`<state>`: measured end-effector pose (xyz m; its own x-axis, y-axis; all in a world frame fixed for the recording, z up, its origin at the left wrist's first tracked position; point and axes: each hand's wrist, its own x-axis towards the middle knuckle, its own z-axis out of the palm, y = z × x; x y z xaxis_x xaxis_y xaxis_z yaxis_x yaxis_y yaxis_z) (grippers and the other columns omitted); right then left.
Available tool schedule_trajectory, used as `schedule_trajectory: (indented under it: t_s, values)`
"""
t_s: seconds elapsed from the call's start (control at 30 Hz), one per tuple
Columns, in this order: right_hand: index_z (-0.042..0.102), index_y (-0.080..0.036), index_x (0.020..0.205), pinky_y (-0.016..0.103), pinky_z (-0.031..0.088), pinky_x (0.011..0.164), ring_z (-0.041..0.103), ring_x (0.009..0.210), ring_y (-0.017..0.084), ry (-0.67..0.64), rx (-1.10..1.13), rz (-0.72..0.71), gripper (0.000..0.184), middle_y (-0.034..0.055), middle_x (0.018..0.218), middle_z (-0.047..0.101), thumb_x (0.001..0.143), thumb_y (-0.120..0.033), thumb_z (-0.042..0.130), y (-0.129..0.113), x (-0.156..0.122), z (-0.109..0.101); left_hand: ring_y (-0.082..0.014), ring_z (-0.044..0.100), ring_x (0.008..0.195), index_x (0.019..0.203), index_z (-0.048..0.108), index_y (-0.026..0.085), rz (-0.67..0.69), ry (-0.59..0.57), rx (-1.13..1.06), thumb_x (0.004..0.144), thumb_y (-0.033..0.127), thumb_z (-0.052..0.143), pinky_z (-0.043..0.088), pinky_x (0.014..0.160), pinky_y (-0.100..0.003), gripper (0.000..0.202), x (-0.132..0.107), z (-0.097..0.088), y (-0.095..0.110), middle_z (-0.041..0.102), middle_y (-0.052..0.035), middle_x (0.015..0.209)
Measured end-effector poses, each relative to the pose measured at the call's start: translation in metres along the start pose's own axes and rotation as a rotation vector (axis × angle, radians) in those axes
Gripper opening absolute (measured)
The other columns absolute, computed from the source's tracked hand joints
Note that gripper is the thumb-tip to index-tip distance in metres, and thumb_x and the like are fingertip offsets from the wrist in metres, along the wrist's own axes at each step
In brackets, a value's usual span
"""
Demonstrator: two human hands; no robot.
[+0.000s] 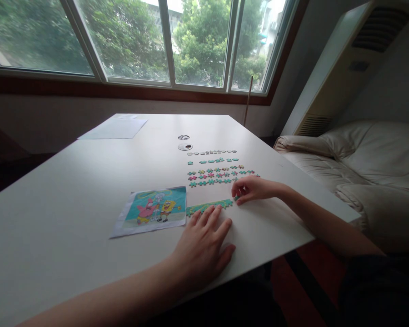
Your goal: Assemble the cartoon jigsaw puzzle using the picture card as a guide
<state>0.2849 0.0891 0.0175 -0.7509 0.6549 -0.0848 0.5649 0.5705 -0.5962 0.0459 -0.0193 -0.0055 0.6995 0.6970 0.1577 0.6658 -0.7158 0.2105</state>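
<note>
My left hand (206, 240) lies spread on the white table, its fingertips touching the lower edge of a joined strip of green and teal jigsaw puzzle pieces (209, 207). At the strip's right end, my right hand (250, 188) pinches a small teal puzzle piece (236, 198), mostly covered by the fingers. Beyond the strip lie several rows of loose puzzle pieces (209, 170), teal, pink and yellow, with paler ones at the back. To the left rests a printed reference picture (156, 208) of cartoon figures on a teal background.
Two small round objects (185, 146) sit behind the rows. Sheets of paper (114, 128) lie at the table's far left corner. A cream leather sofa (378, 168) stands right of the table (71, 204), with a window (139, 41) behind.
</note>
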Motion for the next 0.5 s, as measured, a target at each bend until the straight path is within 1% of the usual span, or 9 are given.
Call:
schedule_trajectory:
  t_s: [0.27,0.5]
  values:
    - [0.062,-0.014,0.088,0.019,0.038,0.055,0.048,0.061,0.008,0.002,0.003,-0.013,0.031,-0.0006,0.069,0.055,0.073,-0.041,0.064,-0.0024,0.0003,0.0033,-0.0338,0.035,0.124,0.119,0.048,0.023,0.001,-0.011,0.003,0.087,0.045,0.04,0.028,0.099,-0.052,0.04,-0.0003,0.0009,-0.0005,0.039,-0.0143,0.137]
    - [0.062,-0.014,0.089,0.02,0.038,0.055,0.048,0.062,0.009,-0.002,0.024,-0.024,0.034,-0.0006,0.07,0.055,0.073,-0.044,0.063,0.0008,0.0004,0.004,-0.0332,0.033,0.126,0.12,0.047,0.024,-0.01,-0.023,0.019,0.087,0.046,0.038,0.027,0.1,-0.052,0.041,-0.0005,0.0018,-0.0002,0.038,-0.0135,0.138]
